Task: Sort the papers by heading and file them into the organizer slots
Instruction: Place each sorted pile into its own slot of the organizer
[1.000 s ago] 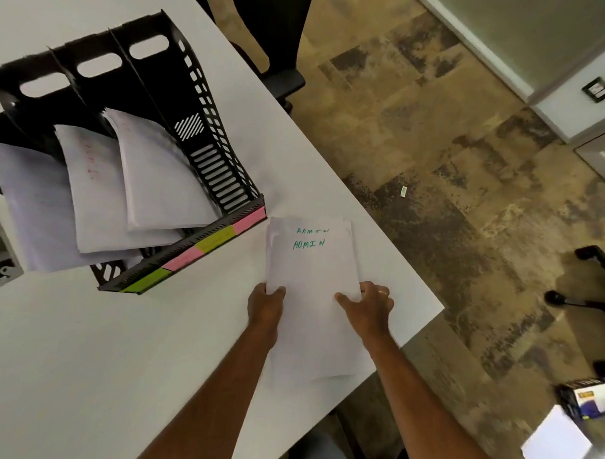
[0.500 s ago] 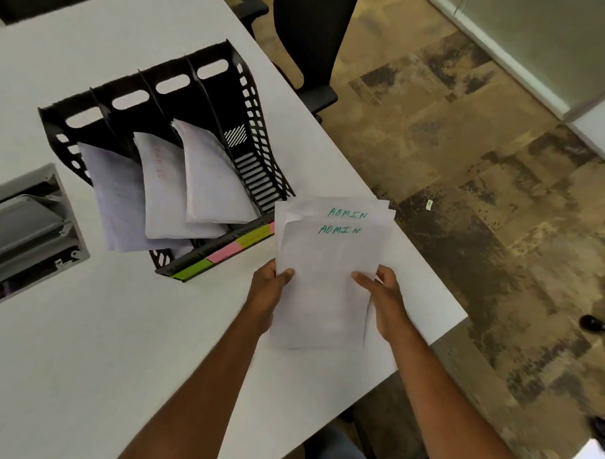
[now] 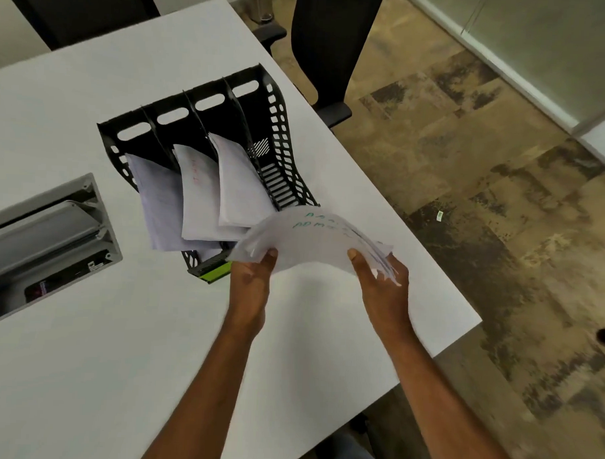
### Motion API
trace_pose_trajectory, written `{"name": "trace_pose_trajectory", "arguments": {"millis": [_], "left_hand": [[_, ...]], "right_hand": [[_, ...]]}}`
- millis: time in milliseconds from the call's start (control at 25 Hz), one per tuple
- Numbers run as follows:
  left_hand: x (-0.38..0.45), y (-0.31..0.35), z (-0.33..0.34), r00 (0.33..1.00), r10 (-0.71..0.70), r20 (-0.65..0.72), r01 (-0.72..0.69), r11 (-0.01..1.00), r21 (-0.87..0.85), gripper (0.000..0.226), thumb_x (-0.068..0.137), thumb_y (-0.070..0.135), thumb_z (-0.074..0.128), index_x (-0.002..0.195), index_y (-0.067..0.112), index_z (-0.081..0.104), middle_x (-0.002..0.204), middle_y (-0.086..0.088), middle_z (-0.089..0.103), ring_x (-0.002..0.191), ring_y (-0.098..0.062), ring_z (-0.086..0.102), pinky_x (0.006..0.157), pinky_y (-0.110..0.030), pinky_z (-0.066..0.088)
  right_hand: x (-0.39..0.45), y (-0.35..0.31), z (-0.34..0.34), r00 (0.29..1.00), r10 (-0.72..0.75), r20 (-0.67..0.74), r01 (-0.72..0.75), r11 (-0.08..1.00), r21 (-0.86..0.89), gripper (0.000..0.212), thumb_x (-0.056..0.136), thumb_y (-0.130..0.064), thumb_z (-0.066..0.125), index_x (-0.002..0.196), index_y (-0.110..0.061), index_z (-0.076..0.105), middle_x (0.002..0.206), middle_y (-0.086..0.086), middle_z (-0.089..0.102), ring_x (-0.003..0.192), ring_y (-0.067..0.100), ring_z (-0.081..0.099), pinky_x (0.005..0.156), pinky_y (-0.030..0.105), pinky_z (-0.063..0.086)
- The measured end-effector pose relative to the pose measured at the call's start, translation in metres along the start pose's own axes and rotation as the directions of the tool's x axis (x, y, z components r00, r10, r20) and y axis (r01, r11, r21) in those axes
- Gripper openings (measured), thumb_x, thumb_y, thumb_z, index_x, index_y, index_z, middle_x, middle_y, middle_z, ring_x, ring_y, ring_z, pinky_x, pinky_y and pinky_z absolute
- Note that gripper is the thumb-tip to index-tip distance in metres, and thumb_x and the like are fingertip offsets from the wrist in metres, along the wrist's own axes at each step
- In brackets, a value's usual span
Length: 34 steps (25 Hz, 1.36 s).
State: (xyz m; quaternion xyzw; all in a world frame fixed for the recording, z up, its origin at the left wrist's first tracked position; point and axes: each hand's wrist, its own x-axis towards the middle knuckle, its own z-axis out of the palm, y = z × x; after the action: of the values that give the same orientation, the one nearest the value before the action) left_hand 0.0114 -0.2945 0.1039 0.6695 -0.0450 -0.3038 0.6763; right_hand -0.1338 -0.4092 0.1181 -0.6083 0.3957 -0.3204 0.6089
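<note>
Papers [image 3: 314, 240] headed in green sit bowed between my hands, lifted off the desk [image 3: 84, 359] near its right edge. My left hand [image 3: 249, 282] pinches the stack's near left corner and my right hand [image 3: 383, 287] grips its near right side, the two hands apart. Just beyond stands the black organizer [image 3: 277, 132]: three slots hold leaning sheets [image 3: 199, 198], the rightmost shows only its ribbed floor.
</note>
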Motion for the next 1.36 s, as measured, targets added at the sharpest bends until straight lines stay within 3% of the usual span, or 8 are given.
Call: {"name": "trace_pose_trajectory", "arguments": {"millis": [160,280,440,640,880,960,1240,1360], "left_hand": [[-0.018,-0.031,-0.004,0.988,-0.152,-0.026,0.154,0.983,0.104,0.03,0.1,0.005,0.056,0.096,0.034,0.063,0.104,-0.004,0.074,0.106,-0.03,0.067,0.088,-0.033,0.057],[-0.013,-0.041,-0.006,0.984,-0.177,0.006,0.173,0.972,0.156,0.031,0.101,0.01,0.056,0.099,0.041,0.061,0.101,0.012,0.068,0.099,-0.021,0.065,0.076,-0.019,0.052],[-0.008,-0.028,-0.008,0.982,-0.186,-0.041,0.187,0.982,0.029,0.031,0.096,0.007,0.063,0.108,0.035,0.063,0.104,0.011,0.071,0.101,-0.013,0.066,0.086,-0.032,0.054],[-0.01,-0.046,-0.013,0.973,-0.229,0.02,0.224,0.964,0.14,0.026,0.097,0.005,0.061,0.109,0.028,0.064,0.114,-0.004,0.068,0.109,-0.024,0.063,0.094,-0.032,0.051],[0.0,-0.062,-0.016,0.952,-0.305,-0.019,0.304,0.944,0.129,0.028,0.096,0.01,0.064,0.115,0.03,0.061,0.114,-0.004,0.067,0.108,-0.026,0.061,0.097,-0.041,0.049],[0.008,-0.066,-0.02,0.946,-0.322,-0.039,0.325,0.937,0.132,0.03,0.095,0.013,0.065,0.124,0.02,0.06,0.12,-0.008,0.068,0.113,-0.03,0.061,0.096,-0.041,0.049],[0.046,-0.048,-0.045,0.949,-0.204,-0.24,0.2,0.979,-0.043,0.009,0.096,0.016,0.062,0.095,0.02,0.07,0.095,-0.004,0.071,0.091,-0.022,0.066,0.087,-0.031,0.048],[0.057,-0.049,-0.068,0.861,-0.355,-0.365,0.276,0.928,-0.252,0.012,0.098,0.021,0.061,0.105,0.014,0.068,0.102,-0.011,0.07,0.087,-0.025,0.066,0.086,-0.035,0.051]], "right_hand": [[-0.016,0.042,0.014,0.994,0.105,-0.028,-0.106,0.994,-0.037,0.031,0.091,-0.005,0.067,0.1,-0.035,0.068,0.102,-0.015,0.07,0.113,0.019,0.065,0.093,0.027,0.054],[-0.012,0.046,0.022,0.976,0.211,-0.051,-0.214,0.975,-0.055,0.026,0.092,-0.005,0.066,0.108,-0.025,0.061,0.102,-0.015,0.062,0.114,0.021,0.063,0.093,0.024,0.052],[-0.011,0.028,0.018,0.987,0.145,-0.067,-0.145,0.989,0.007,0.038,0.087,0.001,0.069,0.097,-0.035,0.058,0.096,-0.023,0.062,0.088,-0.009,0.066,0.071,0.008,0.052],[-0.009,0.056,0.003,0.973,0.228,0.04,-0.229,0.973,0.012,0.073,0.08,0.0,0.077,0.14,-0.024,0.043,0.114,0.003,0.058,0.106,0.01,0.064,0.074,0.025,0.058],[0.0,0.069,0.0,0.894,0.448,0.025,-0.434,0.878,-0.201,0.01,0.09,-0.015,0.07,0.095,-0.02,0.064,0.095,-0.003,0.069,0.081,-0.004,0.065,0.082,0.028,0.051],[0.006,0.073,-0.004,0.873,0.485,0.051,-0.425,0.807,-0.41,0.031,0.092,-0.03,0.068,0.115,-0.011,0.06,0.108,0.005,0.066,0.098,0.013,0.064,0.088,0.031,0.049],[0.065,0.002,0.008,0.995,0.014,-0.098,-0.061,0.868,-0.493,0.029,0.094,-0.026,0.065,0.09,0.003,0.063,0.085,0.012,0.065,0.076,0.02,0.06,0.077,0.038,0.055],[0.096,-0.019,0.023,0.952,-0.058,-0.3,-0.036,0.954,-0.299,0.048,0.092,-0.039,0.064,0.115,0.001,0.052,0.116,0.009,0.06,0.103,0.023,0.061,0.099,0.041,0.051]]}}
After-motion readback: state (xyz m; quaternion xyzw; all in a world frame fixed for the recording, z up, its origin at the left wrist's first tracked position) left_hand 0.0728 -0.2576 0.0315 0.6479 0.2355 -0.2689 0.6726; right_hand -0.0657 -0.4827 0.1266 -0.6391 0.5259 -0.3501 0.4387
